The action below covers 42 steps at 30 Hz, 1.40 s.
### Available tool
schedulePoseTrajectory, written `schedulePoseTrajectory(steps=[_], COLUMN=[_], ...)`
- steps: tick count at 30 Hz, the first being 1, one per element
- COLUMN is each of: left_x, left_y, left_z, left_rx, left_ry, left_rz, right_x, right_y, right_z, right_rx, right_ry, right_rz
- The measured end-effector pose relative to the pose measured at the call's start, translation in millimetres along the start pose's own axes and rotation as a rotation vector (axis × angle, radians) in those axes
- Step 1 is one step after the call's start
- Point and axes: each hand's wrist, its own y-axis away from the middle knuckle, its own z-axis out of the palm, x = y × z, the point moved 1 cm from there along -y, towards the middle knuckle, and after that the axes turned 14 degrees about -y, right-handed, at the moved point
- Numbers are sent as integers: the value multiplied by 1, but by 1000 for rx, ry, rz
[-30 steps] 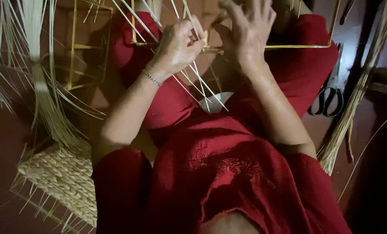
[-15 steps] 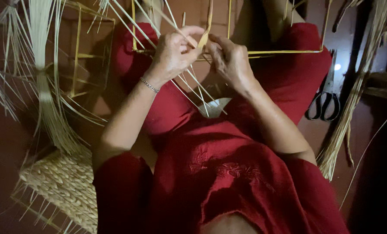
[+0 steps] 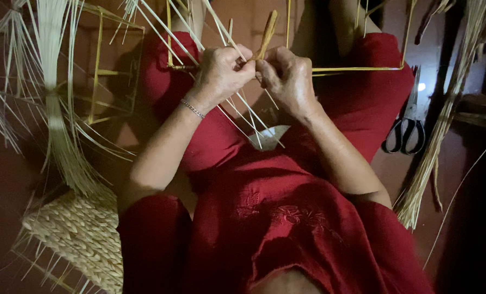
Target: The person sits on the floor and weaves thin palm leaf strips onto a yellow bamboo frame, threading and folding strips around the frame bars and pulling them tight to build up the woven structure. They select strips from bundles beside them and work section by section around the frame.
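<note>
I sit in red clothes with a yellow straw frame (image 3: 357, 68) lying across my lap. My left hand (image 3: 221, 73) and my right hand (image 3: 287, 79) meet over the frame, and both pinch a flat tan straw strip (image 3: 267, 34) that stands up between the fingertips. Several thin pale straws (image 3: 243, 106) fan out from under my left hand, up to the top edge and down toward a small white piece (image 3: 270, 136) on my lap. A thin bracelet (image 3: 192, 109) circles my left wrist.
A tied bundle of pale straw (image 3: 55, 103) hangs at the left over another straw frame (image 3: 99, 71). A woven straw mat (image 3: 77, 234) lies at the lower left. Black-handled scissors (image 3: 406, 128) rest on the floor at the right, beside a long straw bundle (image 3: 444, 125).
My right hand was raised with its fingers spread; it came down to meet the left hand and closed on the straw strip. The view has also shifted down a little.
</note>
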Motion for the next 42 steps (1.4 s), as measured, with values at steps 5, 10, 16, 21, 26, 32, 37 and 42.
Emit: schedulePoseTrajectory(steps=[5, 10, 16, 21, 26, 32, 37, 42], left_x=[-3, -11, -16, -12, -11, -20, -19, -12], left_y=[-1, -3, -6, -2, -2, -2, -8, -11], left_z=[8, 14, 10, 4, 9, 15, 16, 13], left_rx=[27, 90, -19, -33, -79, 61, -38, -18], left_ry=[-17, -28, 5, 41, 76, -55, 112, 101], left_rz=[-22, -24, -31, -21, -61, 127, -92, -106], right_x=[2, 2, 1, 16, 17, -24, -37, 1], right_y=[2, 13, 9, -3, 2, 11, 25, 56], right_z=[2, 3, -1, 9, 7, -42, -75, -30], right_rx=[-3, -17, -36, 121, 123, 23, 170, -3], right_ry=[156, -20, -45, -546, -979, -1079, -833, -248], right_rz=[-124, 65, -122, 33, 91, 62, -103, 141])
